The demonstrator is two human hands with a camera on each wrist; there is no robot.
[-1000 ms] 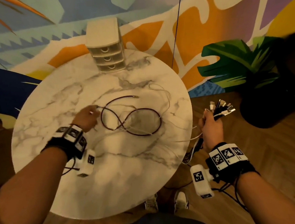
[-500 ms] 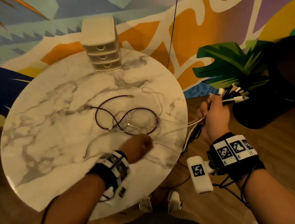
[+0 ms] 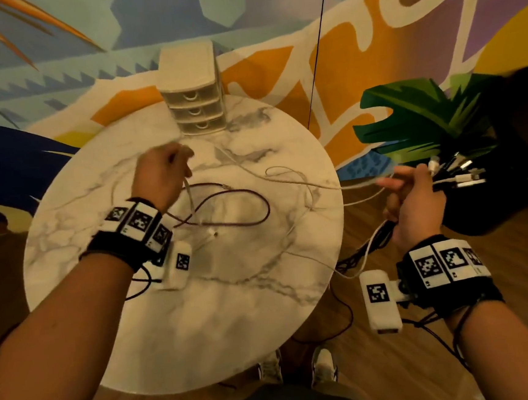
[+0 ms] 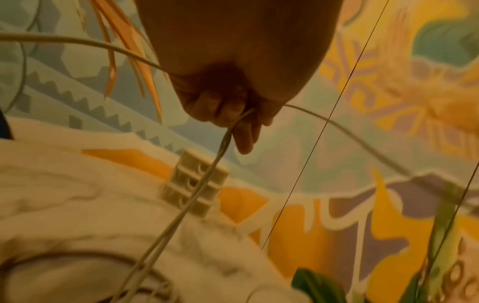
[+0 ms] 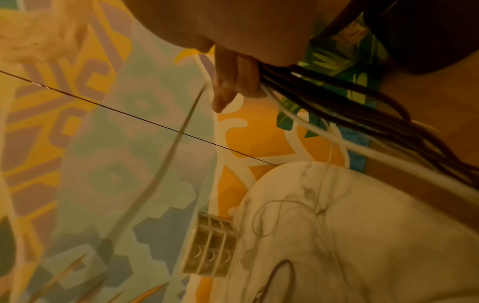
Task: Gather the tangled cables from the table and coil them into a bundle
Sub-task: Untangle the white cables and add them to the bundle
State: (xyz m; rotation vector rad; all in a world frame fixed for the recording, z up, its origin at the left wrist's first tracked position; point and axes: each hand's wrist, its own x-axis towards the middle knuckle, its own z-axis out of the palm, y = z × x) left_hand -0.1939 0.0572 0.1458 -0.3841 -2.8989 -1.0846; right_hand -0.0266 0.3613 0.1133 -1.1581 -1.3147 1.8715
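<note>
Over the far middle of the round marble table (image 3: 114, 324), my left hand (image 3: 164, 173) is raised and grips a thin white cable (image 3: 286, 182); the left wrist view shows its strands (image 4: 204, 178) running through the curled fingers (image 4: 228, 110). That cable stretches right to my right hand (image 3: 416, 199), held off the table's right edge, which grips a bundle of black and white cables (image 3: 455, 176) with plug ends fanning out past the fingers. In the right wrist view the bundle (image 5: 350, 114) trails back from the fist. A dark red cable (image 3: 241, 214) lies looped on the tabletop among loose white cables.
A small beige three-drawer organiser (image 3: 192, 91) stands at the table's far edge. A potted plant with broad green leaves (image 3: 424, 115) sits on the floor to the right, right behind my right hand. A thin black cord (image 3: 316, 51) hangs in front of the painted wall.
My left hand left the table's near side and rose toward the far middle, lifting the white cable taut. My right hand stayed off the right edge with its bundle.
</note>
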